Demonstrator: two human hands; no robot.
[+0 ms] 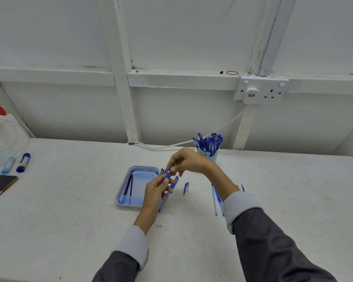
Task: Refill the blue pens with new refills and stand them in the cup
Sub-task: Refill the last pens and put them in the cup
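1. left hand [157, 188] fingers curl round a blue pen [168, 176], held above the counter [69, 210] just right of the tray [144, 167].
2. right hand [186, 160] fingers pinch the pen's upper end.
3. the cup [211, 156] behind the hands holds many pens [208, 142] upright.
4. refills [128, 185] lie in the tray.

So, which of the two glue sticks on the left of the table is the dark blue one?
The right-hand glue stick, the one nearer the tray. It is dark blue, while the pale blue glue stick lies to its left.
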